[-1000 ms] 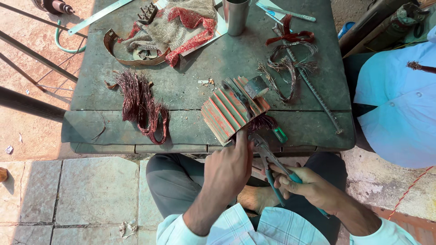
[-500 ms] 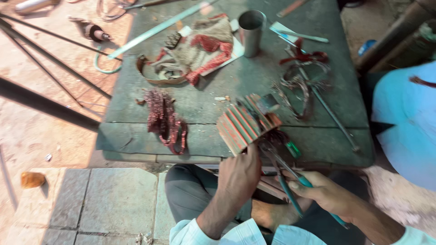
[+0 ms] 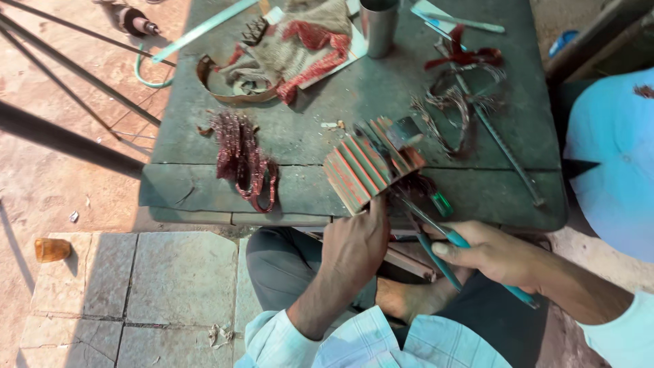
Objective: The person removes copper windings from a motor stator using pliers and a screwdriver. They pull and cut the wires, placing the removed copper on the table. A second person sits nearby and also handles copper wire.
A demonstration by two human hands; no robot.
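My left hand (image 3: 355,247) grips the lower edge of a slotted motor stator (image 3: 371,163) with red and green striped slots, tilted on the front edge of the green stone slab (image 3: 306,136). My right hand (image 3: 492,253) is closed on blue-handled pliers (image 3: 436,235); their jaws reach into the underside of the stator, where dark wire hangs. A green-handled screwdriver (image 3: 439,202) lies just beside the stator.
A bundle of reddish copper winding (image 3: 242,160) lies left of the stator. Farther back are a cloth (image 3: 293,37), a steel cup (image 3: 379,26), tangled wire (image 3: 453,109) and a long rod (image 3: 507,153). Another person in light blue (image 3: 613,157) sits at the right.
The camera view has shifted and closed in. My right hand with the pliers has come up nearer the stator; my left hand keeps its grip on it.
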